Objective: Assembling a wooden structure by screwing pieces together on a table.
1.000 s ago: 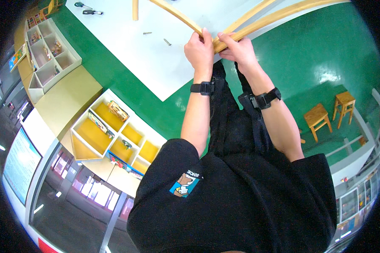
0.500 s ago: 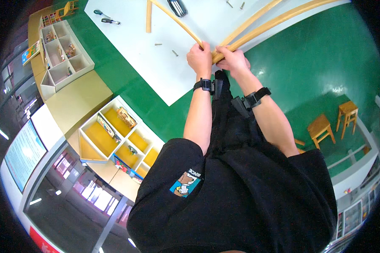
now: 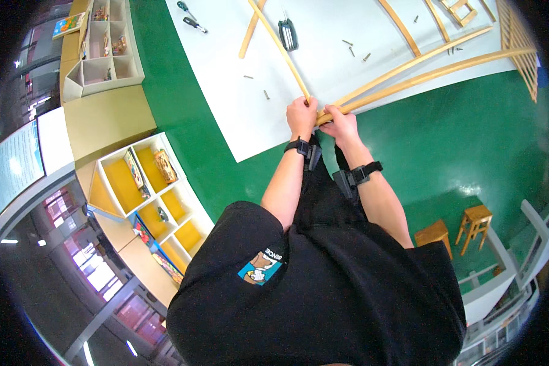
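Observation:
My left hand [image 3: 301,118] is closed around the near end of a long wooden slat [image 3: 279,45] that runs away over the white sheet [image 3: 238,116]. My right hand [image 3: 341,127] grips the meeting ends of two long curved wooden rails [image 3: 409,70] that stretch off to the right. Both hands are close together at the sheet's near edge, where the wooden ends join. Each wrist wears a black strap. A few loose screws [image 3: 266,94] lie on the sheet near my left hand.
Two screwdrivers [image 3: 189,15] and a black hex-key set [image 3: 287,33] lie farther up the white sheet. A slatted wooden panel [image 3: 521,43] sits at the top right. Yellow-lined shelf units [image 3: 146,189] stand left on the green floor [image 3: 470,140]; two small wooden stools [image 3: 457,226] stand right.
The view has tilted so more of the white sheet and its tools shows. My hands stay together on the wooden ends, lower in the picture than before.

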{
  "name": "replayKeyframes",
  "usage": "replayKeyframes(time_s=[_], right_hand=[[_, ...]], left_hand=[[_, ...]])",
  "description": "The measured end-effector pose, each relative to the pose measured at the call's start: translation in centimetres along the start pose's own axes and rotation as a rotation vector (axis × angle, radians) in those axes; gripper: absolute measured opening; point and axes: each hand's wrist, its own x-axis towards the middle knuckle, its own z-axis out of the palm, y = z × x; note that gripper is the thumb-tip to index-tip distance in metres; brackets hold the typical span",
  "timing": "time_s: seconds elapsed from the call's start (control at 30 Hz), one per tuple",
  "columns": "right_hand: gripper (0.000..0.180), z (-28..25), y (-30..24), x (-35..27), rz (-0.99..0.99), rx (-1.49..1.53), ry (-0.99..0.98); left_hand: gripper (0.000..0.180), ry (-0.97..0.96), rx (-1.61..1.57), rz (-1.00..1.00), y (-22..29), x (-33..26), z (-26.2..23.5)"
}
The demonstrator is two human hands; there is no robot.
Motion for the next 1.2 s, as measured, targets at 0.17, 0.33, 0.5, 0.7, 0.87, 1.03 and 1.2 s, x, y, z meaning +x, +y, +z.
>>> replayKeyframes(time_s=[0.17, 0.33, 0.5, 0.7, 0.87, 1.03, 1.2], right_hand=[[0.027, -0.6, -0.2, 0.1, 0.019, -0.056, -0.019], [0.033, -0.8, 0.1, 0.4, -0.008, -0.113, -0.053], [0.035, -1.1, -0.1, 0.7, -0.043, -0.126, -0.094], [0.040, -1.0, -0.4, 0.5, -0.064, -0.113, -0.111], [0.039, -1.6, -0.8, 0.8, -0.131, -0.316, -0.052], [0.039, -1.2, -1.4, 0.4, -0.329, -0.528, 0.114], [0.046, 0.6, -2.5, -1.1, -0.391, -0.696, 0.181]], left_hand=[[0.038, -0.048, -0.034, 0.038, -0.4, 0.0, 0.0], [0.042, -0.167, 0.054, 0.011, -0.9, 0.2, -0.5], [0.041, -0.204, 0.017, 0.070, -2.5, -1.1, -2.5], [0.059, -0.134, 0.054, 0.596, -3.8, -4.4, -3.4], [0.071, -0.189, 0.104, 0.494, -3.2, -4.2, -3.1], [0.067, -0.291, 0.214, 0.495, -2.3, -4.1, -2.6], [0.060, -0.219, 0.120, 0.499, -2.1, -3.6, -3.1]])
